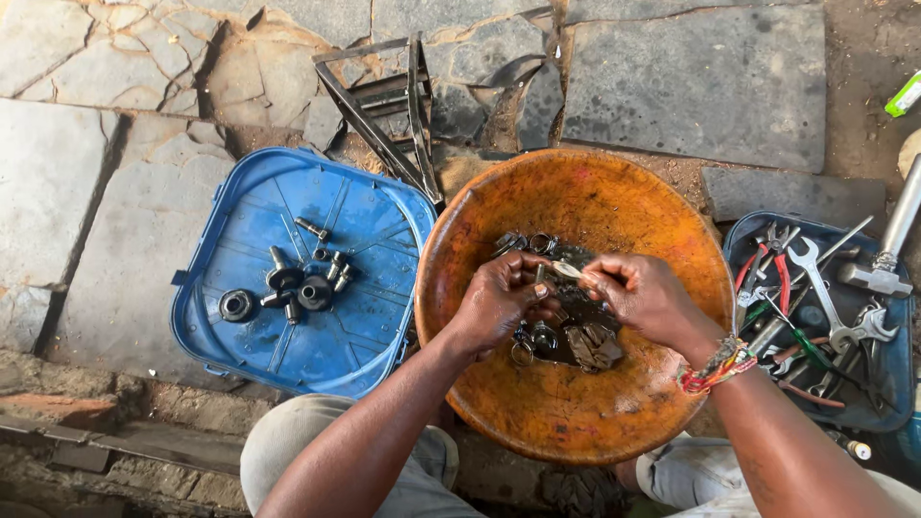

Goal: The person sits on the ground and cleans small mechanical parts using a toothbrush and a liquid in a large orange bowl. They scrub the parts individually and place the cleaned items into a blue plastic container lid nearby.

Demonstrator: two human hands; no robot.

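Observation:
Both my hands work over a round orange basin (499, 384) that holds dark oily liquid and several metal parts (587, 343). My left hand (499, 299) grips a small metal part (540, 275) between thumb and fingers. My right hand (641, 293) pinches a small pale brush or cloth strip (568, 270) against that part. A coloured thread bracelet (715, 367) circles my right wrist. Rings and bearings (526, 243) lie at the far side of the liquid.
A blue plastic lid (355, 326) at left carries bolts, nuts and bushings (293, 286). At right, a blue tray (897, 374) is filled with spanners and pliers (815, 278). A metal frame (384, 101) rests on the stone paving beyond the basin. My knees are below the basin.

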